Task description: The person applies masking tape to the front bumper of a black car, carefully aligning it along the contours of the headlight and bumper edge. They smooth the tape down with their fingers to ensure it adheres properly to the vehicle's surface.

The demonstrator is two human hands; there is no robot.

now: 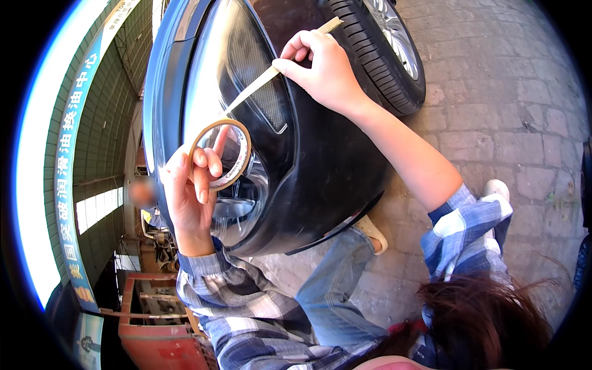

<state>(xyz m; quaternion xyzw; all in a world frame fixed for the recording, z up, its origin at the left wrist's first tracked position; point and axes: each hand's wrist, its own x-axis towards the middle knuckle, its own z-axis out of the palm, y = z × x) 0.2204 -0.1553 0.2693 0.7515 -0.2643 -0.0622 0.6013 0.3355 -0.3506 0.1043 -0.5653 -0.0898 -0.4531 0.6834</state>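
Tape strip stretched between two hands
The left hand (191,188) curls its fingers about the tape roll (248,148), before the headlight (237,213); toward half past one, the right hand (324,73) pinches the strip (253,89), thumb against fingers. An even, untwisted pull should keep it flat. From the roll, the black bumper (339,166) lies at three o'clock, the wheel (382,65) at two.

Tan tape roll (248,148) looped round left fingers (201,185); pale strip (254,89) stretched straight to right fingers (297,44).
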